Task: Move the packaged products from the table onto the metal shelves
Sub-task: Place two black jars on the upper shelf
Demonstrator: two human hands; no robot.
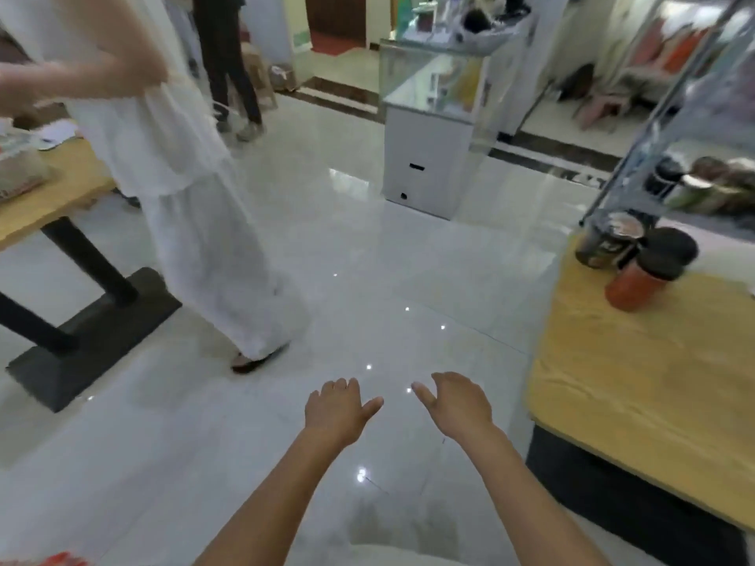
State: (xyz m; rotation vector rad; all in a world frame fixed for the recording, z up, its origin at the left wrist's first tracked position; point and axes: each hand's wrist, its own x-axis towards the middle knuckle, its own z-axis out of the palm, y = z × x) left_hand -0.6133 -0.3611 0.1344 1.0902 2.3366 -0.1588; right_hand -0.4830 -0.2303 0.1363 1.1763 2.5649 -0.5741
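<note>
**Packaged products, right tabletop.** Two containers stand touching at the far corner of the wooden right tabletop [637,381]: a red jar [631,285] with a black lid, and behind it a dark tub [604,243] with a brownish top. Labels are too blurred to read.

**Packaged products, shelved.** A row of jars and tubs [711,185] sits on the metal shelves [662,116] just beyond that tabletop. Motion blur hides their count and their kinds.

**Left hand** [339,410]. Held out over the floor [367,259], palm down. The fingers are loosely bent and the thumb is spread towards the other hand. It holds nothing.

**Right hand** [457,406]. Held out beside the left hand with a small gap between them. It is nearer the right tabletop but apart from it and well short of the containers. The fingers are relaxed, the thumb points inwards, and it holds nothing.

**Left tabletop** [53,198]. Wooden, on a black pedestal base [94,332]. It carries blurred packets [20,173] and some white paper at its far end.

**Persons.** One in loose white clothing [171,136] stands against the left tabletop. Another in dark trousers [228,63] stands further back.

**Fixtures.** A glass display cabinet [433,116] on a white base stands on the glossy pale tiled floor, centre background.
</note>
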